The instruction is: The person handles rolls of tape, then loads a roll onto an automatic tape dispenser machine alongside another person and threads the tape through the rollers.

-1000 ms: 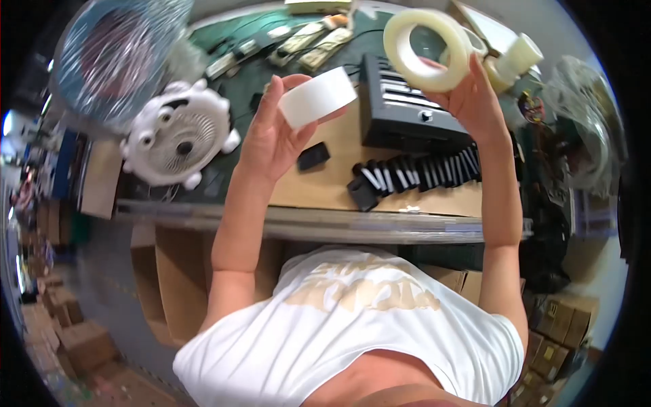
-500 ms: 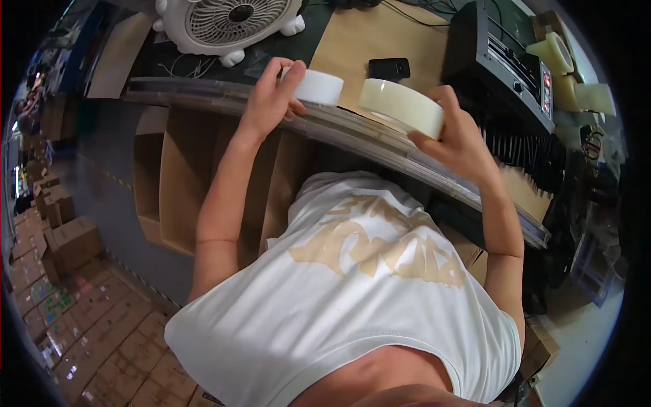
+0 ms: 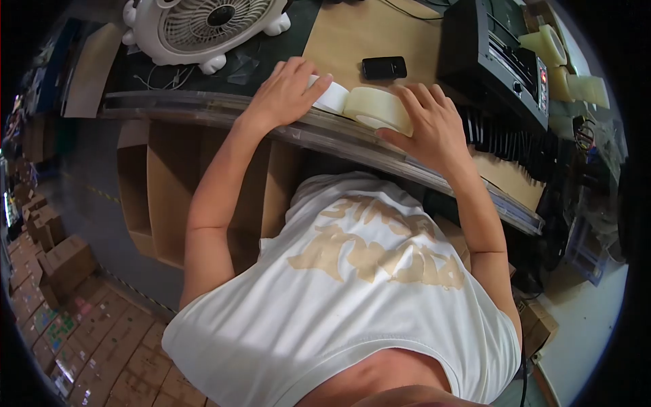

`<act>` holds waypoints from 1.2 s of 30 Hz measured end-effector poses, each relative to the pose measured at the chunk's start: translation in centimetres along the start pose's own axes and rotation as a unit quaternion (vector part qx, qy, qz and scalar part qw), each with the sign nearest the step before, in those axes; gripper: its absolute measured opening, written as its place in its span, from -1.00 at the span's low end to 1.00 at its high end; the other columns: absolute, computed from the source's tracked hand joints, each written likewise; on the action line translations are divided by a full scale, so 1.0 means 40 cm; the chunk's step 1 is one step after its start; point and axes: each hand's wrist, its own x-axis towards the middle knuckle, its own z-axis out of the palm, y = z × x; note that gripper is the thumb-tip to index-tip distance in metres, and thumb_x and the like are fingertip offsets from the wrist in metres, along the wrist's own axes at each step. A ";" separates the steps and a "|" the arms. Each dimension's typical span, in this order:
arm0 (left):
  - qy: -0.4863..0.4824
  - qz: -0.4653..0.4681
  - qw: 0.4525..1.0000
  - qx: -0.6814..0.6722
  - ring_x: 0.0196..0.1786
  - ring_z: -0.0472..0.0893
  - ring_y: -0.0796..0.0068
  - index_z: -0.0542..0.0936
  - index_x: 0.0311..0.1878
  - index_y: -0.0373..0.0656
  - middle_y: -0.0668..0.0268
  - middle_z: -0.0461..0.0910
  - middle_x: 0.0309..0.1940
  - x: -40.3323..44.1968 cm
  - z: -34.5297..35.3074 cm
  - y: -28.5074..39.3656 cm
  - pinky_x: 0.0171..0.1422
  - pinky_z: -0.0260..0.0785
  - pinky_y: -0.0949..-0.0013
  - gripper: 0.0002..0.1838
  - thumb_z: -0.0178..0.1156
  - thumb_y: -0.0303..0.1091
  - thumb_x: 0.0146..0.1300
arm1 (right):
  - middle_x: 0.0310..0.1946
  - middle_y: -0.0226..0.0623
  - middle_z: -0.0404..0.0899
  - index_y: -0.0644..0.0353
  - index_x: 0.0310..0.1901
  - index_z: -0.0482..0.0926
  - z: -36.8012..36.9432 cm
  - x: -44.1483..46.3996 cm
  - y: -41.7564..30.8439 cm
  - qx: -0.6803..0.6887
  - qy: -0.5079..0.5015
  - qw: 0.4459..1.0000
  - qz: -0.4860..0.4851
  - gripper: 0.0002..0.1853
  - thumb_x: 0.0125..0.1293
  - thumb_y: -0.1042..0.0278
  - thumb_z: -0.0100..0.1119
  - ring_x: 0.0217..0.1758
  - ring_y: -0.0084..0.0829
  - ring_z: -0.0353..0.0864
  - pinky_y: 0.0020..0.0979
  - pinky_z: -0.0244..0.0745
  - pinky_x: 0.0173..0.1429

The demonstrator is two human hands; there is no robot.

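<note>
At the front edge of the workbench, my left hand [image 3: 286, 95] is closed around a roll of white tape [image 3: 333, 97], its fingers over the far side and the thumb along the top. My right hand [image 3: 432, 124] grips a wider roll of cream, translucent packing tape [image 3: 371, 104] by its right end, with the thumb at the near side. The two rolls sit side by side and appear to touch. Part of each roll is hidden by the hand on it.
A black phone-like device [image 3: 384, 68] lies on a brown cardboard sheet [image 3: 339, 41] behind the rolls. A white fan [image 3: 215, 27] stands at left, a black machine [image 3: 498, 68] at right. More tape rolls [image 3: 588, 91] are beyond it. An open carton [image 3: 183, 190] is below the bench.
The white and cream rolls have come together from being apart. My right hand moved left with the cream roll, and my left hand now covers more of the white one.
</note>
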 end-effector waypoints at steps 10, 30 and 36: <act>0.099 0.054 0.977 -0.179 -0.24 0.54 0.02 0.56 -0.16 -0.29 0.09 0.54 -0.33 0.009 0.068 0.023 -0.09 0.40 0.13 -0.68 0.04 -0.18 0.56 | -0.13 -0.46 0.65 0.05 0.03 0.63 0.059 0.075 -0.076 0.076 0.056 0.995 -0.016 -0.49 0.00 0.21 0.53 -0.09 -0.31 0.62 -0.26 0.48 -0.04; 0.165 0.078 0.969 -0.168 -0.31 0.51 -0.07 0.53 -0.25 -0.27 0.10 0.48 -0.40 0.006 0.087 0.028 -0.22 0.36 0.07 -0.67 0.04 -0.18 0.54 | -0.33 -0.45 0.64 0.10 -0.10 0.63 0.076 0.136 -0.130 -0.008 -0.016 0.999 -0.028 -0.58 -0.01 0.22 0.51 -0.12 -0.32 0.61 -0.27 0.41 -0.03; 0.169 0.087 0.966 -0.174 -0.28 0.51 -0.09 0.53 -0.23 -0.27 0.08 0.49 -0.38 0.004 0.089 0.021 -0.20 0.37 0.06 -0.68 0.03 -0.19 0.55 | -0.46 -0.44 0.60 0.10 -0.14 0.62 0.094 0.140 -0.135 0.014 0.007 1.000 -0.010 -0.62 -0.02 0.22 0.48 -0.23 -0.31 0.61 -0.26 0.43 -0.06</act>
